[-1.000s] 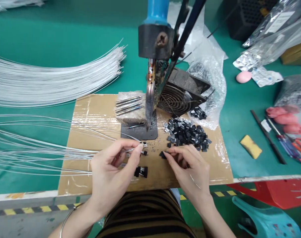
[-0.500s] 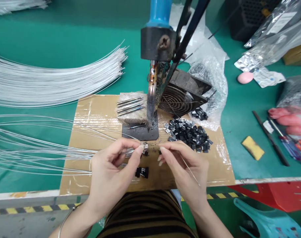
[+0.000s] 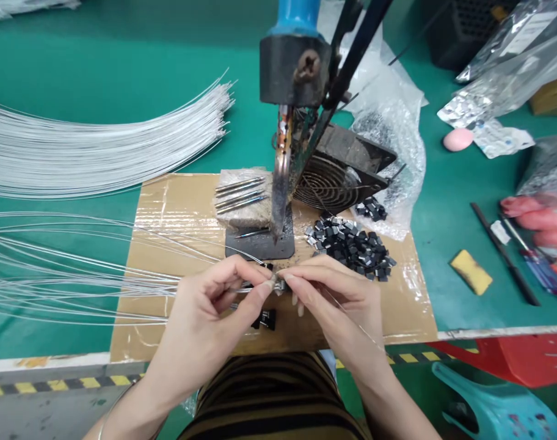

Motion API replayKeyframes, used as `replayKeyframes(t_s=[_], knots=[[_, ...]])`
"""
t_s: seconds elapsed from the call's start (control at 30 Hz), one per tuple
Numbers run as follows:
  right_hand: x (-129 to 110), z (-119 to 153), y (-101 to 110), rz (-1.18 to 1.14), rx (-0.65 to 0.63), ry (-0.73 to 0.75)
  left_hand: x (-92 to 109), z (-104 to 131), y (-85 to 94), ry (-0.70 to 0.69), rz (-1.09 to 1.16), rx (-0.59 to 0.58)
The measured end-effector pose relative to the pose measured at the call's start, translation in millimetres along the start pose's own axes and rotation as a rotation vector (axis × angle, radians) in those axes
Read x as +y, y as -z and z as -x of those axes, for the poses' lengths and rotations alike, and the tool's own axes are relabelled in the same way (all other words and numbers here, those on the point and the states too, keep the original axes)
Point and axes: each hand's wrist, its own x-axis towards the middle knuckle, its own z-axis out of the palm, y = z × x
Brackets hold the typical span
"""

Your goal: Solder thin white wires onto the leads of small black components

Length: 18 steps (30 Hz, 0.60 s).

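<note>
My left hand (image 3: 223, 299) is closed, thumb and forefinger pinching the end of a thin white wire (image 3: 159, 281) from a loose group trailing left. My right hand (image 3: 338, 299) meets it fingertip to fingertip, closed on a small connector (image 3: 282, 285) with a dark and metallic look, partly hidden by the fingers. A thin silvery strand (image 3: 365, 333) also runs out through the right hand's fingers across the palm. Below the left fingertips lie black clip-like pieces (image 3: 267, 319) on the cardboard (image 3: 306, 333). Just above the hands points the tip of a mounted soldering iron (image 3: 278, 208).
Right of the iron are a pile of small black connectors (image 3: 356, 247) and a black fan (image 3: 333, 177). A block with metal tips (image 3: 242, 195) stands left of it. A thick white wire bundle (image 3: 123, 153) lies at left. A yellow sponge (image 3: 471, 272) lies at right.
My right hand has moved left and brought its small connector up against the left fingertips. The left hand has shifted slightly right. The view has tilted a little.
</note>
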Motion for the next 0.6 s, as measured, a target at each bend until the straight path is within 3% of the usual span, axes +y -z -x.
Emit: replayKeyframes(t_s=[0.27, 0.6], knots=[[-4.8, -5.8, 2.1, 0.039, -0.045, 0.024, 0.5, 0.0, -0.9, -0.024, -0.005, 0.005], [2.0, 4.5, 4.7, 0.146, -0.004, 0.078, 1.7, -5.6, -5.3, -0.045, -0.022, 0.05]])
